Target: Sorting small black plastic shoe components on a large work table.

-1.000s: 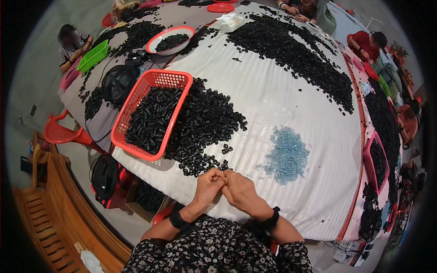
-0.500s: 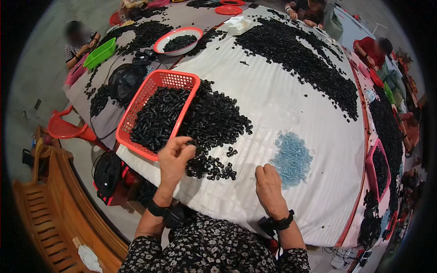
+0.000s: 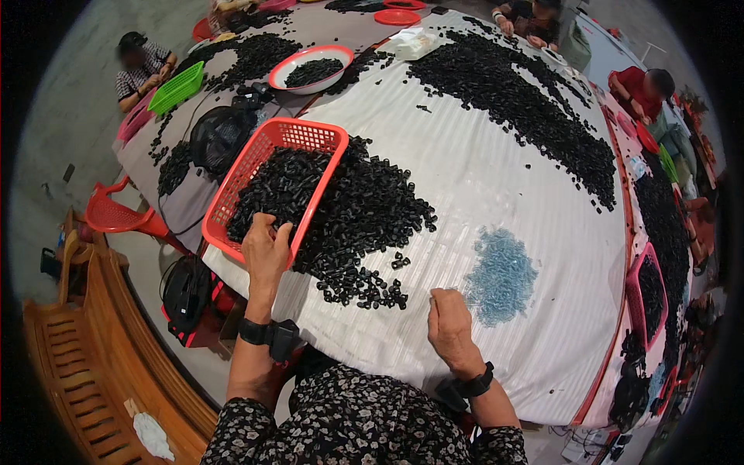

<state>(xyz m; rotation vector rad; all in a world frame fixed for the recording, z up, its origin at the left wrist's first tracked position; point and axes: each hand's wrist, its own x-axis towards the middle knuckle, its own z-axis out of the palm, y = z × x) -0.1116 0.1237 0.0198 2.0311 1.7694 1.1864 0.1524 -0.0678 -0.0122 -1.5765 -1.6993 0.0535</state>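
Note:
My left hand is over the near end of a red plastic basket. Its thumb and bent fingers are a little apart, above the short black tubular pieces that half fill the basket. To the basket's right a loose heap of similar black pieces spreads on the white cloth. My right hand hovers by the near left side of a pile of small clear bluish pieces. Its thumb and fingers are pinched together; whatever they hold is too small to make out.
White cloth covers the table. A large heap of black pieces lies at the far right. A red-rimmed bowl and a green basket stand at the far left. Several people sit around the table. A wooden bench is at lower left.
My left hand has moved left from the edge of the black heap to over the basket. My right hand stays pinched, slightly lower. The whole view has shifted a little.

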